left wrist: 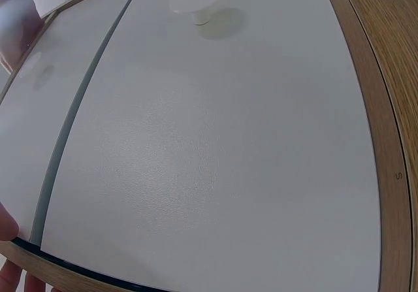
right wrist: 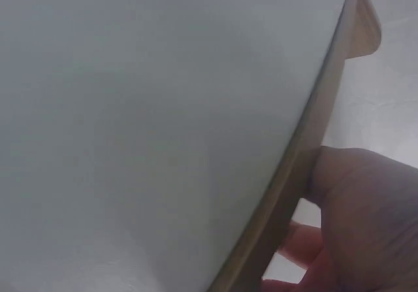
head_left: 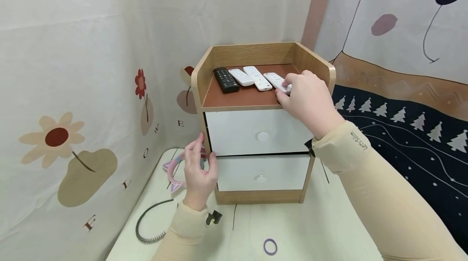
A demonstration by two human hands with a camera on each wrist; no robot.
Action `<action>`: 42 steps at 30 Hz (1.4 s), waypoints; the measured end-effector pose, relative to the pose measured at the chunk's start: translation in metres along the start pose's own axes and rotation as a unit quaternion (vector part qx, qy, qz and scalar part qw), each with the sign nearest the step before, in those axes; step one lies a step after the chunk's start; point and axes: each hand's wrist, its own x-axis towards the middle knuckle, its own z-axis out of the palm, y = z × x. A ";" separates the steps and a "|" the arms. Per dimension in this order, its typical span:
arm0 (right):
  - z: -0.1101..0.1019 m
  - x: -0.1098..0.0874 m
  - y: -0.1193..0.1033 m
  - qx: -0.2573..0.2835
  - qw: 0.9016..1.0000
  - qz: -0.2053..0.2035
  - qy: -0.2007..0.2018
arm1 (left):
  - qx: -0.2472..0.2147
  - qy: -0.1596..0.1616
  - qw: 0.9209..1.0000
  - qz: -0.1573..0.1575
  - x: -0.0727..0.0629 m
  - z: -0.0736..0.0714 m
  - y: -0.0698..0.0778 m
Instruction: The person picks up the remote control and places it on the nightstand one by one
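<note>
A small wooden cabinet point(head_left: 261, 196) has two white drawers, both pushed in. On its brown top lie a black remote control point(head_left: 226, 80), two white remote controls in the middle, one short point(head_left: 241, 77) and one longer point(head_left: 257, 78), and another white remote control point(head_left: 275, 80) at the right. My right hand point(head_left: 308, 98) pinches the near end of that rightmost remote, its thumb low by the shelf's front edge. Against the cabinet's left side rests my left hand point(head_left: 199, 171), fingers fairly straight along the side panel, thumb at the front edge near the drawers.
Left of the cabinet lies a pink headband point(head_left: 172, 171) with pointed ears, partly behind my left hand. A dark coiled hairband point(head_left: 140, 222) is nearer, and a purple ring point(head_left: 270, 246) sits in front. Raised wooden walls point(head_left: 254, 54) edge the cabinet top.
</note>
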 end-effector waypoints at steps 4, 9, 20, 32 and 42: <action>0.001 0.012 0.004 0.008 1.000 0.003 -0.016 | 0.000 -0.001 1.000 -0.001 0.000 0.000 0.000; 0.003 0.025 0.008 0.013 0.999 0.010 -0.032 | -0.002 0.003 1.000 -0.002 0.000 0.000 0.000; 0.008 0.044 0.011 0.007 0.999 0.010 -0.052 | -0.003 0.005 1.000 0.000 0.001 0.000 0.000; 0.010 0.046 0.013 -0.024 0.992 0.021 -0.120 | 0.003 0.001 1.000 -0.001 0.001 0.000 0.001; 0.011 0.042 0.013 -0.044 0.990 0.014 -0.131 | 0.001 -0.004 1.000 -0.007 0.001 -0.002 0.000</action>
